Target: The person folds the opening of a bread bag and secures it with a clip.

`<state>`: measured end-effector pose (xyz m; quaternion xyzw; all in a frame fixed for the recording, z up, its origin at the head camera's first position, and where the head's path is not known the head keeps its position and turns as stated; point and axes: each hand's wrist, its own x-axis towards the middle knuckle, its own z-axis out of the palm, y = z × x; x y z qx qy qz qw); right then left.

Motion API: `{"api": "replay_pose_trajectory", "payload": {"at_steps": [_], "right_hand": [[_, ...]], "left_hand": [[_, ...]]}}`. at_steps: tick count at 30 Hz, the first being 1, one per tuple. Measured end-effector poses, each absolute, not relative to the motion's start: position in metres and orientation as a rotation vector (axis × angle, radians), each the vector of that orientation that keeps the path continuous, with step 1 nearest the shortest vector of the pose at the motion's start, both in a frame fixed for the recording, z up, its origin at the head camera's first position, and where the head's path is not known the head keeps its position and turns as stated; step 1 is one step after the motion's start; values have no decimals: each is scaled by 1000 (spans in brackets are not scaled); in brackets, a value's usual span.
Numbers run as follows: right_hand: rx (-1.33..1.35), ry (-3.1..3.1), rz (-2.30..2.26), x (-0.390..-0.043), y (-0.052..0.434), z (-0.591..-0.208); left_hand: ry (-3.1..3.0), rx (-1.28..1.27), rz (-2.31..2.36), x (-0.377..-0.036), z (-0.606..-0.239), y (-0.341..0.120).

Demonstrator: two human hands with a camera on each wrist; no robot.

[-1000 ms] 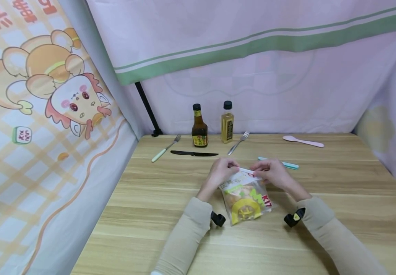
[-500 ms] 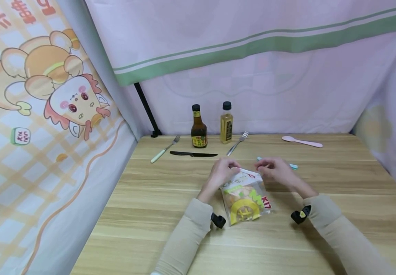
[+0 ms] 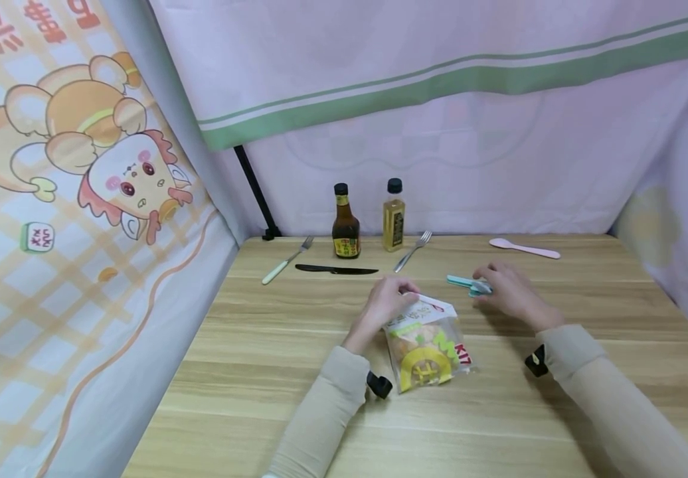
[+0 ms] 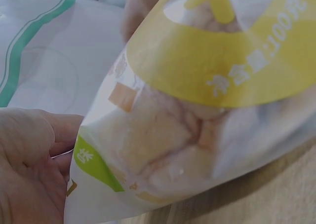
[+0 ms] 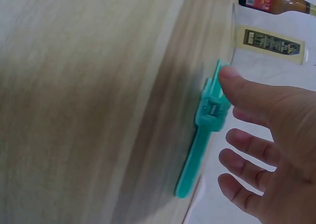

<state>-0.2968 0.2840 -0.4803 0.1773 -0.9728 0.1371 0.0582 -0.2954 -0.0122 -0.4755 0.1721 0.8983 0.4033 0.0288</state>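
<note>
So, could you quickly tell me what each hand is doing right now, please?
Left hand: pinching the top of the snack bag.
Right hand: fingers loosely spread, thumb touching the teal clip, not gripping it.

glossy clear plastic snack bag [image 3: 428, 348] by the left fingers [image 3: 396, 292]; smooth teal plastic clip [image 5: 203, 130] at the right fingers [image 5: 237, 83]; matt wood-grain worktop [image 3: 260, 372].

On your wooden bench [image 3: 272, 372] you can count two glass bottles, one dark brown [image 3: 346, 222] and one pale yellow [image 3: 394, 216]; two metal forks [image 3: 287, 259] [image 3: 414, 249]; one black knife [image 3: 335, 269]; one pink spoon [image 3: 524, 248]; one teal sealing clip [image 3: 468, 284]; one clear printed snack bag [image 3: 428, 348].
</note>
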Motion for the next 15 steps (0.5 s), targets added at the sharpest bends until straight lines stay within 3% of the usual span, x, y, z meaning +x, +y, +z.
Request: {"api": "replay_pose_trajectory", "payload": {"at_steps": [15], "right_hand": [[569,-3004,471,-318,296,-499]], "left_hand": [[2753,551,1245,-295,-475,-14]]}}
